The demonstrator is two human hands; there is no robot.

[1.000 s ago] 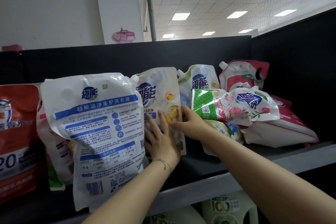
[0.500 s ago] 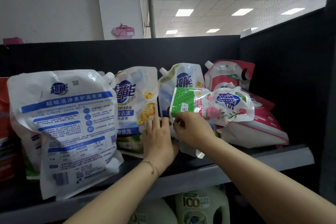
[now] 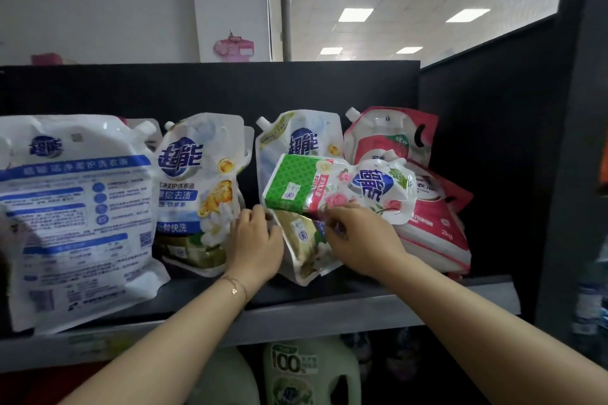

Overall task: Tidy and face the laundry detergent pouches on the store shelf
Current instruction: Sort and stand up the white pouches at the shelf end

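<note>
Floral pouch [image 3: 345,187] lies sideways on the shelf [image 3: 362,309]. It rests across a slumped pouch [image 3: 304,240] and the red pouches [image 3: 437,227] to the right, with its spout end pointing right.

Step in hand: righting the misplaced stock at mid-shelf. Facing is not yet complete; the large pouch [image 3: 75,207] at far left shows its back panel.

Right hand [image 3: 362,240]: fingers curled, thumb and forefinger pinching the lower edge of the floral pouch. That pouch sits above and just beyond the fingertips.

Left hand [image 3: 255,241]: fingers pressed together and curled round the upper left edge of the slumped pouch, just beside the green corner of the floral pouch. The slumped pouch lies between the two hands, leaning forward.

Next move, as judged: lift the floral pouch clear, rotate it spout-up, then stand the slumped pouch upright. Liquid fill will probably shift, so support the base.
</note>
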